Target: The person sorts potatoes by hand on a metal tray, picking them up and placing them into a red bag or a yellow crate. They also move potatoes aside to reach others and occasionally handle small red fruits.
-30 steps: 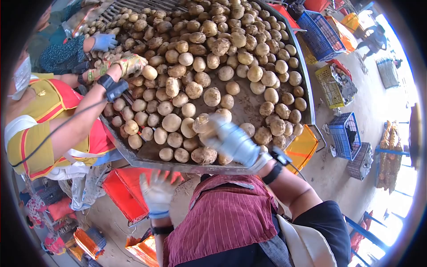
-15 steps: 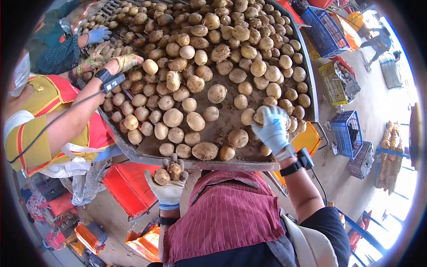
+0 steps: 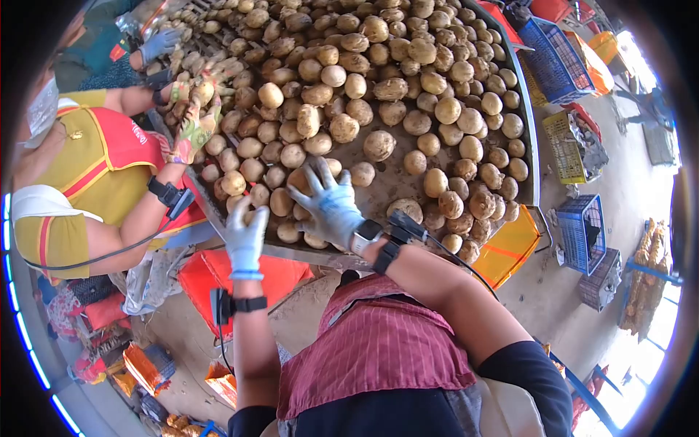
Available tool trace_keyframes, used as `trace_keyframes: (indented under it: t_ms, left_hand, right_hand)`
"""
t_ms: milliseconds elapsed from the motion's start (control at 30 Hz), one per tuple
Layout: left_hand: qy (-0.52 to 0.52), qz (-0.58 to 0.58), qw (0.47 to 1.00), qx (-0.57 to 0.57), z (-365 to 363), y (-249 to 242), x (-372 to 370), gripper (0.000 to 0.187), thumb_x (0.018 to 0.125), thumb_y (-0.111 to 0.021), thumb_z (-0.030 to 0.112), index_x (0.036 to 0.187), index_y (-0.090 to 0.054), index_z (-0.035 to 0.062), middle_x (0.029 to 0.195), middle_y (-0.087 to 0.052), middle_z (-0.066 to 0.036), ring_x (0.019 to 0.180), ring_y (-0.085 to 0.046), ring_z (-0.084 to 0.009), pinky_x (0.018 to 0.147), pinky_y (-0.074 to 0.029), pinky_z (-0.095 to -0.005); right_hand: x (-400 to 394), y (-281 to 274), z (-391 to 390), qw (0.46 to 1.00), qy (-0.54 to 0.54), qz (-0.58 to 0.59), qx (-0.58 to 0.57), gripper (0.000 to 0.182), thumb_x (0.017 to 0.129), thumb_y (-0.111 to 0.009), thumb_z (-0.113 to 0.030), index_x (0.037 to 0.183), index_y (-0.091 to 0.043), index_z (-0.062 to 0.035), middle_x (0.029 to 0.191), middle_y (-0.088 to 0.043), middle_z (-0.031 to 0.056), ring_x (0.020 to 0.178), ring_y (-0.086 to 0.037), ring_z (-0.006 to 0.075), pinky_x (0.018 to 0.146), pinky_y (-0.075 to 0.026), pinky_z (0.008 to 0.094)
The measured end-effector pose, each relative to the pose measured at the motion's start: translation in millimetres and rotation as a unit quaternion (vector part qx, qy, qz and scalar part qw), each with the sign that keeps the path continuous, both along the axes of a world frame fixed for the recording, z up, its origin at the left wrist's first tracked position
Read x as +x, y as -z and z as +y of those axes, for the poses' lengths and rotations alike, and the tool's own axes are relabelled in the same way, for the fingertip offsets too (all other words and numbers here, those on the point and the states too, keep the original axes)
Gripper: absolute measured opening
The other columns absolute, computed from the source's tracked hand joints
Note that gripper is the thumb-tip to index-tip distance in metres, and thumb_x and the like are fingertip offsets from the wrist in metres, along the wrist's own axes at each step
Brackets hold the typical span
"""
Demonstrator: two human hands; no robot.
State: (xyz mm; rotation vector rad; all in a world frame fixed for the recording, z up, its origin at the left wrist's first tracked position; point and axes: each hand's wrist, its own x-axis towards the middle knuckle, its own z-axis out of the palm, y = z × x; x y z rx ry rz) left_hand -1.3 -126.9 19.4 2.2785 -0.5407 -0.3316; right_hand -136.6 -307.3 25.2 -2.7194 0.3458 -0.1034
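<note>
Brown round potatoes [image 3: 379, 146] lie heaped and scattered over a metal-edged table [image 3: 537, 175]. At the table's near left edge is my left hand [image 3: 246, 234] in a pale glove, its fingers raised beside the potatoes; whether it still holds any is unclear. My right hand [image 3: 331, 204], gloved in white and light blue, reaches across with fingers spread, palm down over several potatoes near the front. Those beneath the palm are partly hidden. Each wrist wears a dark band with a small device.
On the left, a co-worker [image 3: 95, 160] in a yellow shirt and red apron handles a potato. Another person's gloved hand [image 3: 160, 45] is behind. Red container [image 3: 218, 291] and yellow container [image 3: 510, 247] stand below the table edge. Blue crates [image 3: 582, 231] stand right.
My right hand has moved left across the table from the right-hand potatoes, and its fingers have spread. My left hand has risen to the table edge; the two potatoes on its palm no longer show there.
</note>
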Motion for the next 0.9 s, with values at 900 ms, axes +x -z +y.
trace_keyframes:
  t_ms: [900]
  left_hand:
    - [0.27, 0.004, 0.918, 0.289, -72, -14, -68, 0.039, 0.08, -0.065, 0.046, 0.102, -0.072, 0.0142, 0.099, -0.071, -0.012, 0.096, -0.065, -0.0362, 0.087, -0.051, -0.0445]
  right_hand:
    - [135, 10, -9, 0.951, -0.108, 0.242, -0.158, 0.05, 0.08, -0.069, -0.039, 0.126, -0.062, -0.0231, 0.124, -0.054, 0.0112, 0.107, -0.056, 0.0306, 0.082, -0.045, 0.0382]
